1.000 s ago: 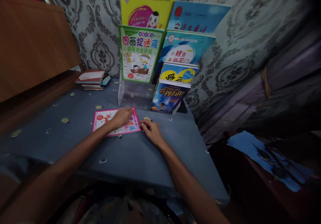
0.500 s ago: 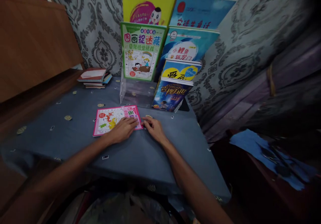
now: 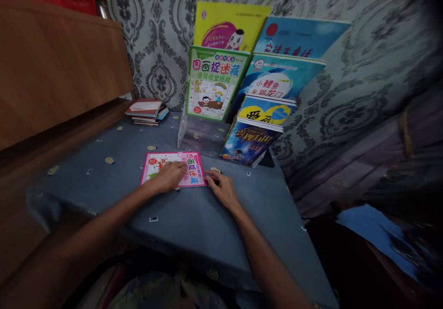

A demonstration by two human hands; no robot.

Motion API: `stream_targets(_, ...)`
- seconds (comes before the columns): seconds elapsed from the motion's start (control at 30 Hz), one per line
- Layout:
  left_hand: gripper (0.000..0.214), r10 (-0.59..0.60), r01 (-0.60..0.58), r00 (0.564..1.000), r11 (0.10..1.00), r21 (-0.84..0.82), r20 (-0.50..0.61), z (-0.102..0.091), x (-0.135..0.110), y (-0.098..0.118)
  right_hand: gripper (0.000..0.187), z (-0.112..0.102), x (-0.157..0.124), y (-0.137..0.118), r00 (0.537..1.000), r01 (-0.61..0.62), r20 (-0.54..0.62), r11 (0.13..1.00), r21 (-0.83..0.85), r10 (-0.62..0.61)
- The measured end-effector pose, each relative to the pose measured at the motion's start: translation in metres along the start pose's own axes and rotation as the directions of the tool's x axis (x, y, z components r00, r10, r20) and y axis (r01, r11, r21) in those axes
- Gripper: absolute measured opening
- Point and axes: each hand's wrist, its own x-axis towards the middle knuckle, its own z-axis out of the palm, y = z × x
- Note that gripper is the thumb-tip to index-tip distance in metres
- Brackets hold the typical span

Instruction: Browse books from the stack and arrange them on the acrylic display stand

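A: Start with the grey-blue tablecloth [image 3: 194, 216] in front of you. What stands on it?

B: A clear display rack [image 3: 200, 136], upper centre of the frame, bearing upright books; the green picture-puzzle book [image 3: 218, 82] is at its front left. A small book stack [image 3: 145, 111] lies farther left.

A: And the pink picture-puzzle book [image 3: 194, 170]?

B: Flat on the cloth, just left of centre, in front of the rack and apart from it, its lettering down the right end. Your left hand [image 3: 171, 176] lies over its cover, fingers side by side and slightly bent, nothing visibly gripped. Your right hand [image 3: 222, 189] is at its right edge, thumb and forefinger close together. I can't tell whether they pinch it.

A: How would you have me advise them?

B: You seem to be steadying or squaring the book, so press lightly with your left hand and spread the force, or the cover may crease. Let your right fingertips meet the edge evenly, away from the corner, so that it doesn't swivel.

A: What can't you make out?

B: The blue cloth [image 3: 377, 235] at lower right lies in blur and shadow. Your left hand covers the artwork's middle, and both undersides of your fingers are hidden.
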Motion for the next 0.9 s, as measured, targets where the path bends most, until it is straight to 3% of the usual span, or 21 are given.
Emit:
stream_targets(0.17, 0.04, -0.197, 0.198, 0.98, 0.98, 0.03, -0.013, -0.002, -0.013, -0.063, 0.031, 0.0, 0.0, 0.002, 1.0, 0.004, 0.003, 1.0, -0.015, -0.004)
stream_targets(0.3, 0.044, -0.284, 0.285, 0.959, 0.958, -0.036, 0.013, -0.006, -0.036, -0.094, 0.03, 0.001, 0.0, 0.004, 1.0, -0.005, -0.002, 1.0, 0.008, 0.005)
stream_targets(0.4, 0.049, -0.274, 0.276, 0.961, 0.957, -0.092, 0.041, -0.008, -0.053, -0.103, 0.03, 0.002, 0.0, 0.004, 1.0, -0.018, -0.001, 1.0, 0.008, 0.018)
stream_targets(0.63, 0.064, -0.108, 0.141, 0.98, 0.969, -0.202, 0.169, -0.017, -0.095, -0.112, 0.029, 0.003, 0.0, 0.007, 1.0, -0.003, -0.014, 1.0, -0.002, 0.003)
stream_targets(0.9, 0.089, -0.098, 0.173, 0.954, 0.952, -0.254, 0.283, -0.023, -0.104, -0.115, 0.032, 0.006, 0.0, 0.007, 1.0, -0.017, -0.012, 1.0, -0.004, 0.017)
